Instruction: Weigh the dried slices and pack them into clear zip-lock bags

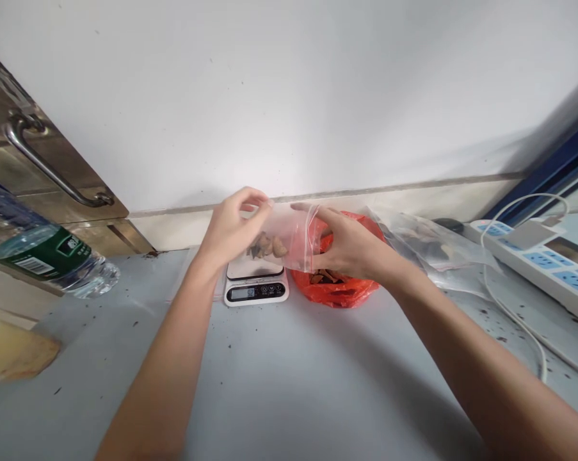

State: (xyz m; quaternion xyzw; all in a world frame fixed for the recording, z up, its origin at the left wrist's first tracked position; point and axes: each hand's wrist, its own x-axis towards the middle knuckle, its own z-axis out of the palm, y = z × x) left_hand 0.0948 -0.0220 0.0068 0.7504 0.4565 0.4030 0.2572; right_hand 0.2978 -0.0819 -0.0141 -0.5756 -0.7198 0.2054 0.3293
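A clear zip bag point(296, 240) with brown dried pieces point(267, 246) at its left end is held sideways over a small white digital scale point(257, 291). My left hand point(235, 224) pinches the bag's left end between thumb and fingers. At the zip end, my right hand point(344, 240) grips the bag, with fingers along the red-lined opening. Under my right hand sits a red plastic bag point(339, 298), open at the top, with more brown pieces point(324, 276) inside. The scale's display is lit, but its digits are hard to read.
A water bottle point(53, 250) stands at the left, near a yellowish object point(15, 349) and a metal-handled panel point(53, 160). At right lie clear bags point(423, 240), a white power strip point(543, 262) and a cable point(514, 320). Dark crumbs dot the grey table point(269, 397).
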